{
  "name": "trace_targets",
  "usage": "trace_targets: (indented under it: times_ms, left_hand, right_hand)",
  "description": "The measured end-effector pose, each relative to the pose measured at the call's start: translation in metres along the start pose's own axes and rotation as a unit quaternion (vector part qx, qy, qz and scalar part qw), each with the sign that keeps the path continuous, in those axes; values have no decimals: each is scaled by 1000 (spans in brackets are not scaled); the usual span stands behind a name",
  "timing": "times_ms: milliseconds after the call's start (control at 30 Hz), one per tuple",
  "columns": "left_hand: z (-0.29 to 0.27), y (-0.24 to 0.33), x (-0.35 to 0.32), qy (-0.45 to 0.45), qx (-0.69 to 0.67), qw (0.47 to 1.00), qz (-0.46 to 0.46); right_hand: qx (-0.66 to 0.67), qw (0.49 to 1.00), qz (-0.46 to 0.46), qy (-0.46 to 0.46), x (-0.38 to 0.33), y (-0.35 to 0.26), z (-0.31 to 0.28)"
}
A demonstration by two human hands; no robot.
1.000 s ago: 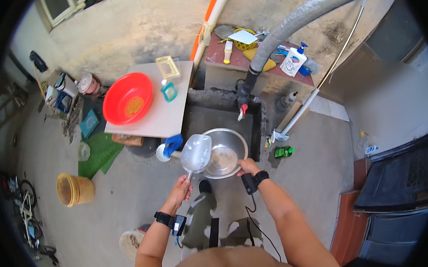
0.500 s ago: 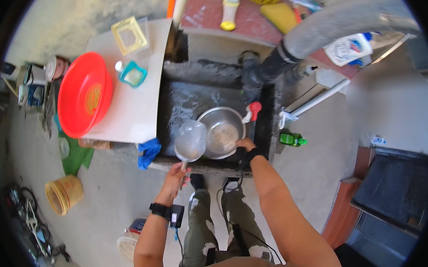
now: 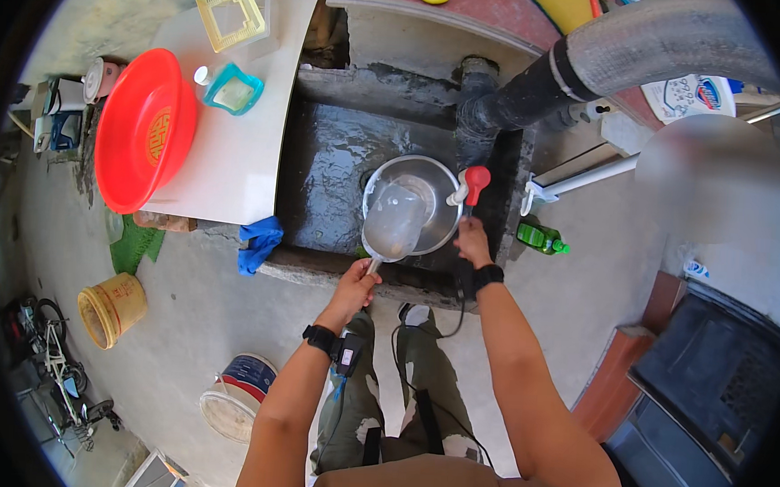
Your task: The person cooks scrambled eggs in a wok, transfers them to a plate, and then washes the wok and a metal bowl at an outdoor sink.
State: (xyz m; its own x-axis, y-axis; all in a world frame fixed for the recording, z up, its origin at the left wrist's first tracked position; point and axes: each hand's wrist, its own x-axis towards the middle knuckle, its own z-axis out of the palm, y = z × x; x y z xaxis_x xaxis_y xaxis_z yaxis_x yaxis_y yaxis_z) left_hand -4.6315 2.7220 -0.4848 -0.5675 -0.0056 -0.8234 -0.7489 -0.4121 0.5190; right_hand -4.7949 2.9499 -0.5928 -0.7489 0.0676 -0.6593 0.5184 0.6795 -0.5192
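I've got left hand [image 3: 353, 288] clamped on scoop [image 3: 395, 219], over basin [image 3: 442, 227] near right edge of sink [image 3: 323, 169]. Right hand [image 3: 474, 242] apart, by red tap [image 3: 475, 183]; can't tell its grip.

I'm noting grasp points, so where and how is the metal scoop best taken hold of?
Likely by the slim handle of the metal scoop, coming from the person's side: it points back toward them past the rim of the metal basin, while the broad scoop end lies over the basin. The left hand grips it there.
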Motion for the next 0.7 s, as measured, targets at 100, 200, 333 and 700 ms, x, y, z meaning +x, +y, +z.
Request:
trace_targets:
  times_ms: [100,200,333,700]
  left_hand:
    - [13,3,3,10,9,1000,12]
    - [26,11,8,10,79,994,76]
    - [39,29,14,7,131,984,121]
    - [51,59,-1,-80,79,992,50]
  right_hand:
    - [219,956,-185,55,-69,-79,-57]
    - [137,940,-300,82,-122,-153,-97]
    - [-214,876,-406,145,-135,-208,-108]
    - [-355,855,-368,85,-117,-206,-104]
